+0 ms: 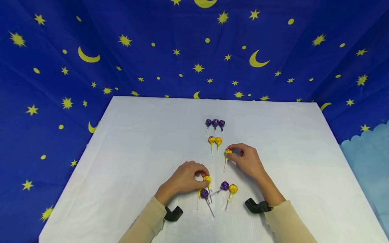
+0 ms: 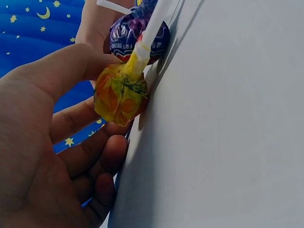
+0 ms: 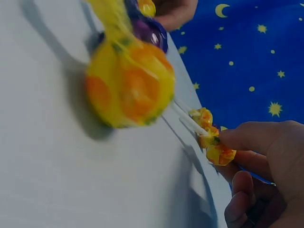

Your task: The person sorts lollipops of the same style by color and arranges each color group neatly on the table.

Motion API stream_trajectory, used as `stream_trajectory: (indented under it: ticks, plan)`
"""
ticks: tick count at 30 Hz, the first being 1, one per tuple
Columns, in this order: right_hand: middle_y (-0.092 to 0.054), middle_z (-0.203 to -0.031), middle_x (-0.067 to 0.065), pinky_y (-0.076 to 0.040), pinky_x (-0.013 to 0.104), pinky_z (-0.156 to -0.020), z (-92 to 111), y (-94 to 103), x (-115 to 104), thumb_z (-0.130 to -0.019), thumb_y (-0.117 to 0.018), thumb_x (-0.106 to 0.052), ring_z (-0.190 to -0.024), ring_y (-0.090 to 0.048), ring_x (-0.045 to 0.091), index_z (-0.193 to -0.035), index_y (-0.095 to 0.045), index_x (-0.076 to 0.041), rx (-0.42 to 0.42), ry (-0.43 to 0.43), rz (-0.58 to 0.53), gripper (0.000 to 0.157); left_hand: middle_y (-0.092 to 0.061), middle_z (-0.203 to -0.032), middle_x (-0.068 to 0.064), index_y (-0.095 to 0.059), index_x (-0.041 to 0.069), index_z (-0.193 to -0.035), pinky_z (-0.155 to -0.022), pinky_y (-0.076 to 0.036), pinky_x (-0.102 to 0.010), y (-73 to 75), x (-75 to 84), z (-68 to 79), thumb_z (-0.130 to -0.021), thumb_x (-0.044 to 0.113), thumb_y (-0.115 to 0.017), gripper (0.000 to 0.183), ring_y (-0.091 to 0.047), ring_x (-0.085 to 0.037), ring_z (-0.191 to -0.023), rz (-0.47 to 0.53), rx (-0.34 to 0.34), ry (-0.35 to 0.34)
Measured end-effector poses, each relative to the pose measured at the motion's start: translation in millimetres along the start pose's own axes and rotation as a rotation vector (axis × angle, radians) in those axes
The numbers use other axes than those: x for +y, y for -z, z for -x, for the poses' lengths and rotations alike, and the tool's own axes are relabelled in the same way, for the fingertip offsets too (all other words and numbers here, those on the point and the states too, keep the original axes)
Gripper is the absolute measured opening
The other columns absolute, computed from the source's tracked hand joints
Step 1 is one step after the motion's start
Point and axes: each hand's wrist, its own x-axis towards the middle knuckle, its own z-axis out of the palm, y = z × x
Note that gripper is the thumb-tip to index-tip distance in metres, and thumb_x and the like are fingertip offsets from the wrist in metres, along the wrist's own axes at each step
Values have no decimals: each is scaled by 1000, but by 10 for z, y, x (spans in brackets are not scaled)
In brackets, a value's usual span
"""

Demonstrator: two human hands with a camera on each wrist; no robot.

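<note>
Right hand (image 1: 247, 160) has the held yellow lollipop (image 1: 228, 151) pinched at its head, thumb and index finger, stick free toward the near side; it's right of and a bit nearer than the yellow pair (image 1: 218, 141), not in line with it. Can't tell if that head touches the white table (image 1: 146, 135). Left hand (image 1: 188, 177) grips a second yellow lollipop (image 1: 207, 179) between thumb and finger, over the near group. Step in hand reads as adding to the yellow row, just nearer than the purple trio (image 1: 215, 122). To do it well: move the head far and left until it's just beside the pair's right head, and swing the stick's near end right, since it slants left and the pair's sticks run nearly straight. Keep the pinch low, release flat; round heads could roll or nudge the pair. Left side is the tighter pick: the near purple lollipop (image 1: 204, 193) and a partly hidden yellow lollipop (image 1: 199, 193) crowd it, so lift straight up before going sideways. Loose purple lollipop (image 1: 225, 185) and loose yellow lollipop (image 1: 233, 188) sit between the forearms; route around them.
</note>
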Motion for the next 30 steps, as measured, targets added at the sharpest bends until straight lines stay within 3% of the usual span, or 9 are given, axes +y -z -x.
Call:
stream_trajectory:
  ticks: [14,30]
  plan:
    - [-66,-93,4,-39,34,-55,-329,-25,73,-85,-73,-24,-60,-49,19,-108,-71,-12,3,9,27,26,-58,-81,22,-69,30,-95,-74,-40,-27,-17,-38,-7,-82,40,-73,17,-52,-4,-76,13,-19,23]
    - [-67,-106,7,-40,36,-67,-482,-68,65,-87,-72,-26,-73,-51,21,-111,-71,-10,-17,-15,34,29,-59,-82,19,-70,28,-96,-77,-39,-28,13,-8,6,-83,39,-73,17,-52,-5,-76,20,-16,25]
